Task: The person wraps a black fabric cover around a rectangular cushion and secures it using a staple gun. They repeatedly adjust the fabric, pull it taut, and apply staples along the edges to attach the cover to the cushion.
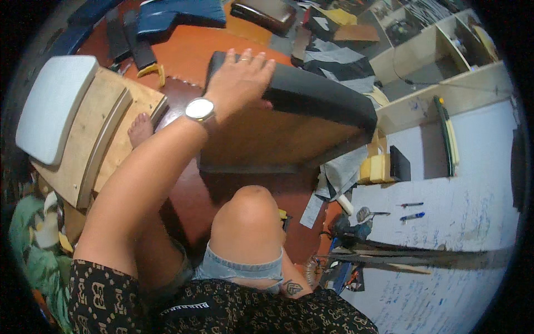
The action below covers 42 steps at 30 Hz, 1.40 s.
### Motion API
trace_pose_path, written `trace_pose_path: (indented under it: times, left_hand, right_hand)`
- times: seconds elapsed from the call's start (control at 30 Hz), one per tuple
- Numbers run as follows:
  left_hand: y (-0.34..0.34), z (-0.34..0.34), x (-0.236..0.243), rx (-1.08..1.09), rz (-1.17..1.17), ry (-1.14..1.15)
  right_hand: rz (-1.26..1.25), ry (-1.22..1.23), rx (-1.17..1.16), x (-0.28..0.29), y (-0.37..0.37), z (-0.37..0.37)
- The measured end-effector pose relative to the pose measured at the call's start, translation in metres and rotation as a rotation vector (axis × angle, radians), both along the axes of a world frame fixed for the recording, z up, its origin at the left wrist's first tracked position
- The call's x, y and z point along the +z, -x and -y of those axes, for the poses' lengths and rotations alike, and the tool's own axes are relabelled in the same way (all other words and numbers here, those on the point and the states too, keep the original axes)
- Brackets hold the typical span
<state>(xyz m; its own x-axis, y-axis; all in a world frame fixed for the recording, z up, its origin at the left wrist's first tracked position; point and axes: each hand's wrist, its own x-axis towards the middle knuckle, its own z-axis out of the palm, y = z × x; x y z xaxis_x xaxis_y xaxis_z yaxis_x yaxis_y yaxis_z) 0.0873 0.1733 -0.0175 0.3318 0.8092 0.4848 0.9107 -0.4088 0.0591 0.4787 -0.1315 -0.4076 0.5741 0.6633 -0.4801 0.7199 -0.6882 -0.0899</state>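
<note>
Black, smooth-covered cushion [322, 89], one: boxy, thick-edged, brown board-like face [278, 136] turned to the wearer; stands tilted over dark red flooring [183, 217], ahead of the bent knee [250, 214]. Left hand [242, 75]: clasped over its upper edge, fingers spread, thumb on the near side. Right hand: hidden behind the knee; grip cannot be told. Nearby: curved plywood [103, 133], white pad [55, 108], crumpled grey cloth [340, 173] crowding the cushion's right end, yellow foam block [381, 168].
</note>
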Motion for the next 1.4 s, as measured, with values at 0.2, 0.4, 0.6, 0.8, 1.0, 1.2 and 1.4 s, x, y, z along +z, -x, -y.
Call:
trace_pose_path:
  times: [0.2,0.4,0.6,0.8,1.0,1.2,1.4]
  left_hand:
    - [0.002,0.007,-0.002,0.040,-0.023,-0.009]
    - [-0.003,0.008,0.000,0.017,-0.002,-0.013]
    - [0.002,0.004,-0.008,0.050,-0.009,-0.039]
    - [-0.001,0.000,-0.013,0.075,-0.058,-0.099]
    - [-0.001,-0.004,-0.015,0.089,-0.070,-0.122]
    - [0.003,-0.005,-0.017,0.082,-0.060,-0.114]
    - [0.002,-0.005,-0.016,0.066,-0.047,-0.125]
  right_hand:
    - [-0.144,0.045,0.124,0.029,0.008,-0.007]
    - [-0.764,-0.065,-0.075,0.084,-0.001,-0.028]
    - [-0.688,-0.386,0.011,0.252,0.046,-0.137]
    - [-1.179,-0.924,-0.176,0.349,0.100,-0.195]
    - [-1.042,-1.035,-0.090,0.321,0.147,-0.212]
    - [-1.096,-1.025,-0.043,0.325,0.198,-0.201]
    - [-0.998,-0.995,0.067,0.332,0.228,-0.190]
